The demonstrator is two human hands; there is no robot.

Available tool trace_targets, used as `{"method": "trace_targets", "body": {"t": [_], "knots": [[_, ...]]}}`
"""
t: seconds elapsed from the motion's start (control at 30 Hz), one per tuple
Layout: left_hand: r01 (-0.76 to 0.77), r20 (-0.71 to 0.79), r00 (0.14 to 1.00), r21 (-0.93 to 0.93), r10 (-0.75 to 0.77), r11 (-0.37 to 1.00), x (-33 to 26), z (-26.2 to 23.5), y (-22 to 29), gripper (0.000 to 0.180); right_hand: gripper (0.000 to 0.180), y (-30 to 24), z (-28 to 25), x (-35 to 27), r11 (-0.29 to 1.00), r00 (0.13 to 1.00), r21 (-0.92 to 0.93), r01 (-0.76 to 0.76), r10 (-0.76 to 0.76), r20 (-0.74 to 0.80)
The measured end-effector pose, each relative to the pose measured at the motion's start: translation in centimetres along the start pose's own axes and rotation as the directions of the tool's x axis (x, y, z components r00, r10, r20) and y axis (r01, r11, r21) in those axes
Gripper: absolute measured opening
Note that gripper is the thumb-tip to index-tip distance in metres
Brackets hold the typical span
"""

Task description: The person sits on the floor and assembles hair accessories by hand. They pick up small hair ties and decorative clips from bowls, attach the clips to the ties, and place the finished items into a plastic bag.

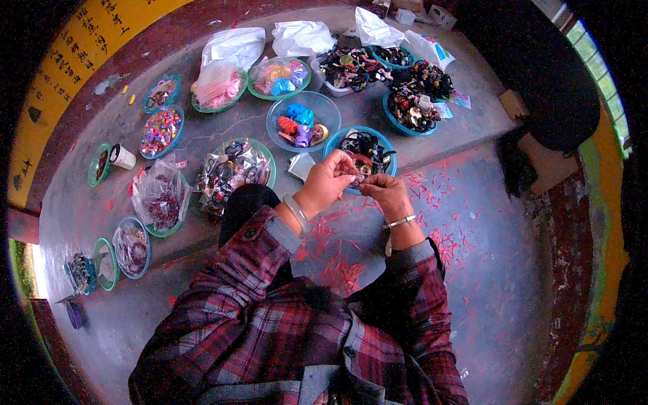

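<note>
My left hand [327, 182] and my right hand [391, 196] meet in front of me, fingertips pinched close together. Between them is something small and pale pinkish, too tiny to make out. Just beyond the fingers stands a blue basin [331, 144] with dark cords or bands in it; my hands cover its near side. A small whitish square pad or box [301, 166] lies left of that basin, beside my left hand. Further back, a clear bluish bowl [273, 130] holds blue, red and purple bundles.
A green basin [271, 177] of bagged dark pieces sits at left, near a basin [181, 138] of colourful beads and a white cup [123, 156]. More basins and white bags [234, 47] stand at the back. Red scraps [344, 277] litter the lower floor. A cardboard box [548, 162] is at right.
</note>
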State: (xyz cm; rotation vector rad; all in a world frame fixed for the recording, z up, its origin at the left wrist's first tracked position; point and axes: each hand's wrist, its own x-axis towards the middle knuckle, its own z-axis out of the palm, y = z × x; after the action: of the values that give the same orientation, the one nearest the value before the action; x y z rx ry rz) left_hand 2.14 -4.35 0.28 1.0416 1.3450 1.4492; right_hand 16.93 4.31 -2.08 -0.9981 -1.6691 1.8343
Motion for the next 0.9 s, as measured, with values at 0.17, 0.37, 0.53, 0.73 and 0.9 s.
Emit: {"method": "trace_targets", "body": {"t": [0.17,0.37,0.53,0.73,0.9], "knots": [[-0.06,0.011,0.998,-0.028,0.06,0.998,0.3,-0.2,-1.0,0.011,0.01,0.1,0.1,0.1,1.0,1.0,-0.014,-0.003,0.003,-0.003],[-0.005,0.041,0.999,-0.087,0.009,0.996,0.5,-0.4,-0.7,0.009,0.011,0.8,0.1,0.3,0.995,0.998,-0.091,0.036,-0.041,-0.055],[0.004,0.089,0.996,-0.097,0.004,0.995,0.6,-0.8,-1.1,0.011,0.013,0.4,0.4,0.1,0.981,0.993,-0.181,0.076,-0.091,-0.076],[0.006,0.102,0.995,0.018,-0.008,1.0,0.4,-0.8,-0.9,0.013,0.016,0.3,0.4,-0.1,0.947,0.986,-0.308,0.091,-0.13,-0.108],[0.001,0.056,0.998,0.15,-0.009,0.989,0.3,-0.8,-0.7,0.014,0.02,0.7,0.2,0.2,0.941,0.984,-0.325,0.094,-0.137,-0.112]]}}
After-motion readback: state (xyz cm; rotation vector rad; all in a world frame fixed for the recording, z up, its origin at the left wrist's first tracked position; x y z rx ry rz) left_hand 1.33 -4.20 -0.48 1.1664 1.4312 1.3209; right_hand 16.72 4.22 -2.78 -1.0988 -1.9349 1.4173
